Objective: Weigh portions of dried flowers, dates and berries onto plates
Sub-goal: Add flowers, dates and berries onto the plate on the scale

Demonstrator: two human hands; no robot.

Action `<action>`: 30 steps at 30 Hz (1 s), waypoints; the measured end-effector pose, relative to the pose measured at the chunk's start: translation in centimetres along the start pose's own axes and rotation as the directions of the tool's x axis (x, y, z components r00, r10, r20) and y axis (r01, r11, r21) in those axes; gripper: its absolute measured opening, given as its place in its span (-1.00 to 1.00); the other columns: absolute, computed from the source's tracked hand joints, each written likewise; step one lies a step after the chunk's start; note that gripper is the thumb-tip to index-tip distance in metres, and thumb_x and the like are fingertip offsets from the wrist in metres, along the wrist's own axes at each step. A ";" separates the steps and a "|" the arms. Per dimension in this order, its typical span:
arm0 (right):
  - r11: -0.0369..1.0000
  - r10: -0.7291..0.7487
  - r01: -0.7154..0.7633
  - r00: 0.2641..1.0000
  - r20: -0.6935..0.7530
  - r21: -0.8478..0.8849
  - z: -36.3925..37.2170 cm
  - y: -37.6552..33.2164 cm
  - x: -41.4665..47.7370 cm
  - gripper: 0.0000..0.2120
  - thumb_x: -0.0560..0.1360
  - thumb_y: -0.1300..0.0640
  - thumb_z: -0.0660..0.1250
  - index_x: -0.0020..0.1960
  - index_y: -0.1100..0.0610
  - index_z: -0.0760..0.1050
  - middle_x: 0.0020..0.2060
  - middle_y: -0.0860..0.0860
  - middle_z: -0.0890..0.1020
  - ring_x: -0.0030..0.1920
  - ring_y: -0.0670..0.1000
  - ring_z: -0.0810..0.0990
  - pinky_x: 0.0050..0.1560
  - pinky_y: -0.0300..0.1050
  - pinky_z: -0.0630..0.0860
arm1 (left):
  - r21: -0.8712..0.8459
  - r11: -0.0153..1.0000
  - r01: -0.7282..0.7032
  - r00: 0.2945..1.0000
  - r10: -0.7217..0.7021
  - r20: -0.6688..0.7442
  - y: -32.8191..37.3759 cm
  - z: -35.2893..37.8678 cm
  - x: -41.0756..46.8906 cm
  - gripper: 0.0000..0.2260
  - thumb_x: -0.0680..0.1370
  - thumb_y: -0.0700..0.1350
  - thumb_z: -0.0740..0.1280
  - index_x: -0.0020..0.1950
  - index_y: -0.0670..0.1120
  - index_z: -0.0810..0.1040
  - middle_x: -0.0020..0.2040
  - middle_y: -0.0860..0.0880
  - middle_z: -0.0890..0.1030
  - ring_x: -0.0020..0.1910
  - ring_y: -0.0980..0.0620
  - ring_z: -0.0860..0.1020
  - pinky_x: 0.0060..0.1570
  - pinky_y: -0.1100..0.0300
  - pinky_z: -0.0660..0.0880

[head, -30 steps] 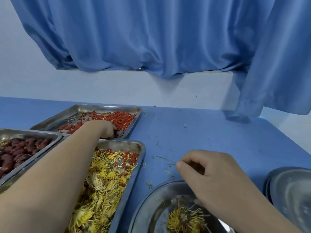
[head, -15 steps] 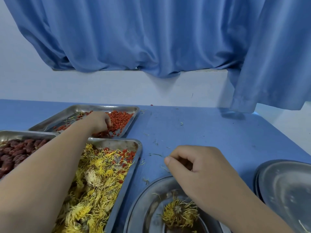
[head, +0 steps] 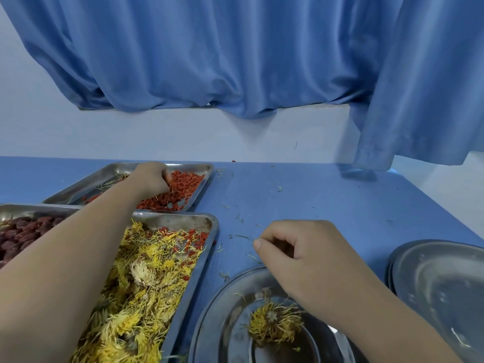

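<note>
My left hand (head: 152, 179) reaches into the far steel tray (head: 112, 174), fingers curled into the red berries (head: 183, 186). A nearer tray (head: 209, 226) is heaped with yellow dried flowers (head: 141, 289) and a few stray berries. The tray of dark dates (head: 23, 231) lies at the left edge. My right hand (head: 301, 258) hovers over the far rim of a round steel plate (head: 222, 305), fingers loosely curled with nothing visible in them. A dried flower (head: 275, 324) lies in that plate.
A stack of round steel plates (head: 440, 284) stands at the right edge. Loose petals and stems litter the blue table (head: 301, 200). A blue curtain (head: 235, 56) hangs over the white wall behind.
My left hand has pushed further into the berry tray and its fingers have curled into the berries. My right hand has stayed above the plate.
</note>
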State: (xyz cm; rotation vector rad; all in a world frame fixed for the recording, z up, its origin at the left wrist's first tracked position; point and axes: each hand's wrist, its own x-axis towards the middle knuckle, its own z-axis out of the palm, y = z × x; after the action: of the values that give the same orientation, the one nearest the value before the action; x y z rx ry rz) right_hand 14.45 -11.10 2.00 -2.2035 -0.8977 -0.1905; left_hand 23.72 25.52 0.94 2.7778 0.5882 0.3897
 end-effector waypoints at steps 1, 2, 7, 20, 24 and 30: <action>1.000 -0.007 0.007 1.000 -0.003 -0.002 0.1 0.0 0.0 -0.69 0.50 -0.10 0.22 -0.19 0.14 0.48 -0.34 0.06 0.52 -0.34 0.04 0.45 -0.34 0.01 0.45 | -0.012 1.000 0.010 1.000 -0.010 0.000 0.1 -0.1 0.0 -0.82 0.42 -0.31 0.43 -0.24 -0.07 0.52 -0.16 -0.05 0.61 -0.21 0.05 0.50 -0.33 0.21 0.36; 1.000 -0.010 0.010 1.000 -0.008 0.001 0.1 0.1 0.0 -0.69 0.50 -0.10 0.23 -0.19 0.15 0.48 -0.34 0.06 0.52 -0.34 0.04 0.45 -0.34 0.01 0.45 | -0.025 1.000 0.017 1.000 -0.017 0.000 0.2 -0.2 0.0 -0.82 0.43 -0.32 0.43 -0.24 -0.07 0.52 -0.16 -0.05 0.61 -0.22 0.06 0.50 -0.34 0.22 0.36; 1.000 -0.008 0.009 0.999 -0.036 0.022 -0.3 0.0 0.0 -0.71 0.50 -0.08 0.25 -0.24 0.13 0.47 -0.38 0.01 0.52 -0.41 0.00 0.41 -0.40 -0.06 0.39 | -0.215 0.976 0.037 0.999 -0.041 -0.014 0.5 -0.9 -0.9 -0.84 0.43 -0.38 0.42 -0.20 -0.14 0.55 -0.21 -0.10 0.61 -0.29 0.01 0.60 -0.44 0.29 0.45; 0.992 -0.051 0.073 0.977 -0.205 0.101 -6.1 -3.8 -1.3 -0.74 0.46 -0.01 0.30 -0.27 0.16 0.58 -0.36 0.07 0.62 -0.34 0.03 0.55 -0.28 -0.10 0.47 | -0.579 0.793 -0.190 0.944 0.310 0.116 10.0 -5.4 -13.3 -0.89 0.45 -0.35 0.44 -0.14 -0.17 0.58 -0.28 -0.08 0.63 -0.39 0.13 0.63 -0.35 0.31 0.47; 0.985 -0.025 0.064 0.972 -0.232 0.162 -7.8 -4.7 -3.5 -0.76 0.47 0.00 0.30 -0.28 0.10 0.59 -0.37 -0.03 0.63 -0.35 0.01 0.57 -0.30 -0.17 0.46 | -0.532 0.794 -0.293 0.845 0.476 0.244 12.9 -5.8 -18.7 -0.88 0.46 -0.27 0.46 -0.12 -0.08 0.59 -0.34 0.06 0.66 -0.34 0.12 0.65 -0.35 0.38 0.47; 0.996 0.060 -0.047 0.985 -0.161 0.081 -6.8 -3.1 -8.3 -0.78 0.48 0.05 0.33 -0.29 0.13 0.57 -0.36 0.02 0.60 -0.36 -0.01 0.52 -0.29 -0.18 0.44 | -0.521 0.767 -0.374 0.751 0.580 0.315 16.5 -5.4 -24.6 -0.82 0.46 -0.24 0.45 -0.15 0.06 0.58 -0.33 0.14 0.65 -0.29 0.15 0.63 -0.17 0.24 0.56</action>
State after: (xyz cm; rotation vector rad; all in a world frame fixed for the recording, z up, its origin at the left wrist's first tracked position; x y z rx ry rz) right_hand 7.09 -18.81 5.48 -2.1039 -0.7429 -0.3014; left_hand 6.23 1.61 6.22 2.4088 -0.3334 -0.0609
